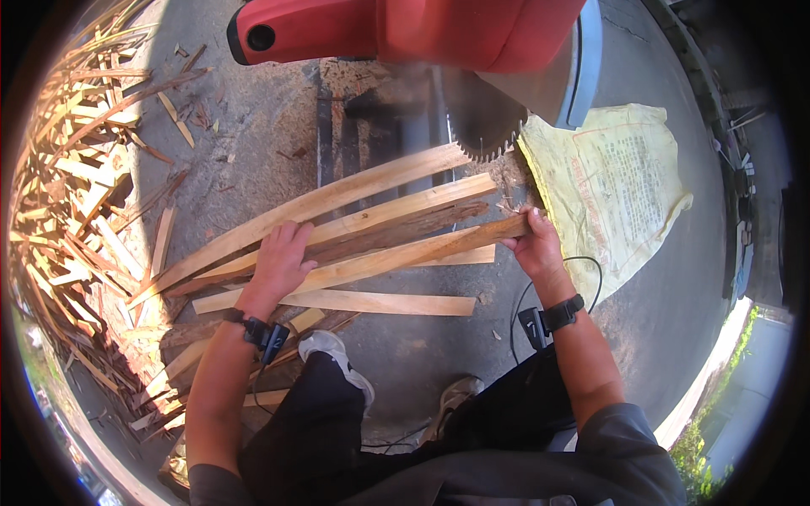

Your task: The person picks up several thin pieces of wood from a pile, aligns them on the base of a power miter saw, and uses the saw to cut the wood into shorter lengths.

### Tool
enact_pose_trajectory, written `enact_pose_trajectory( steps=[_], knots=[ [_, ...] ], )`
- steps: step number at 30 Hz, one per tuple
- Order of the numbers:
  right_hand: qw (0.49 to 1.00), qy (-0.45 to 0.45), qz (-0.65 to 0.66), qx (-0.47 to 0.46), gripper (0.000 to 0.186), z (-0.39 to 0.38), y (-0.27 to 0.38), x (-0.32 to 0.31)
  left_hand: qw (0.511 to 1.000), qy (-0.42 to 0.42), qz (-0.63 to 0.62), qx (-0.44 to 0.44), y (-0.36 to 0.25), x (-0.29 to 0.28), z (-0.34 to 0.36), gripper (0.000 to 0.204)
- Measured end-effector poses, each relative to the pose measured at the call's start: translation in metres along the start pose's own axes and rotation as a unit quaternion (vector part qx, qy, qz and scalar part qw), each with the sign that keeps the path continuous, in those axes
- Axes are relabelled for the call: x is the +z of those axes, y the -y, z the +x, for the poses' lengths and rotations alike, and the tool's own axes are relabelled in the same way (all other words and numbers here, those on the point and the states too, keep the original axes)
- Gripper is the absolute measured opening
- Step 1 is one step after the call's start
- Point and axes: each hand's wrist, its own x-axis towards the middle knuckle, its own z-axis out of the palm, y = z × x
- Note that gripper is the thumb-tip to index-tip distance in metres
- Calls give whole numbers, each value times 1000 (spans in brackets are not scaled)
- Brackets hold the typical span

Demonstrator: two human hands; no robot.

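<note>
While left fingers (289, 231) rest spread on boards (380, 217) | right fingers (537, 223) clasp plank (396, 258)

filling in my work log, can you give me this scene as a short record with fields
left hand: laid over wood strips
right hand: gripping the right end of a long strip
machine: red saw with round toothed blade, top of picture
right side: pale yellow sack, spread out
left side: heap of wood scraps
</note>
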Motion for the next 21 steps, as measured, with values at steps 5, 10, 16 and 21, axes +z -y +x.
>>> enact_pose_trajectory(
  steps=[5,10,16,21],
  knots=[
    [999,-23,-22,-7,21,11,-4,24,998,49,31,-36,1,-3,4,58],
    [995,-78,-46,45,23,41,-29,2,997,50,-48,-26,8,1,7,55],
    [998,-36,-23,52,30,33,-50,28,996,73,-47,-18,16,10,-1,54],
    [994,14,22,105,29,-1,-51,66,986,144,-74,-43,14,7,11,50]
  ],
)
